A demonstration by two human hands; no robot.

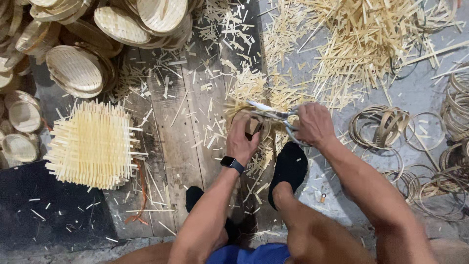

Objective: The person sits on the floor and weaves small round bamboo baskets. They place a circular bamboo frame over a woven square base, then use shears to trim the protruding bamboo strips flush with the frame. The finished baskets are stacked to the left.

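Observation:
My left hand point(243, 141), with a dark watch on its wrist, grips a small round woven bamboo piece point(254, 124) with loose strip ends sticking out at its upper left. My right hand point(315, 124) holds a pair of metal scissors point(273, 113), blades pointing left across the top of the woven piece. Both hands are close together above my black-socked feet point(289, 166). Whether the blades are apart is hard to see.
A stack of square woven bamboo mats point(92, 145) lies at left on the wooden boards. Finished round woven lids point(75, 68) pile up at the top left. Bamboo rings point(381, 126) lie at right. Cut bamboo slivers point(366, 39) cover the floor above.

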